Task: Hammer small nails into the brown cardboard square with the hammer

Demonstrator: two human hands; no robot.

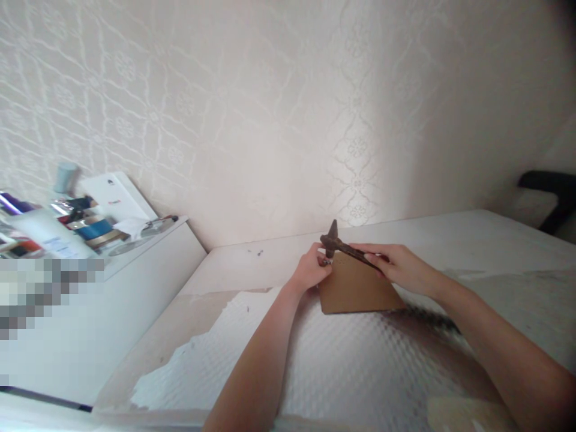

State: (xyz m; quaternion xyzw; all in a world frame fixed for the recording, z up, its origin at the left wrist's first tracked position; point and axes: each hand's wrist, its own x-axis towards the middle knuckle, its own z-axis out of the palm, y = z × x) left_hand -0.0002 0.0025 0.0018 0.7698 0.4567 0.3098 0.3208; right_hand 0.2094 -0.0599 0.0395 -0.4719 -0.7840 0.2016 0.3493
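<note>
My right hand is wrapped round the handle of a dark brown, worn-looking hammer. The hammer's head lies to the left, just above the fingers of my left hand. Those fingers are closed in a pinch at the upper left edge of a brown cardboard piece. Between them shows a small shiny metal thing, which looks like a nail; most of it is hidden. Small marks dot the cardboard near its top edge, below the hammer handle.
A white, partly worn table top with a silvery textured sheet lies under the cardboard. Tiny dark bits are on it. At left, a white cabinet carries a white box, bottles and tape. Patterned wallpaper stands behind; a black armrest-like shape is at right.
</note>
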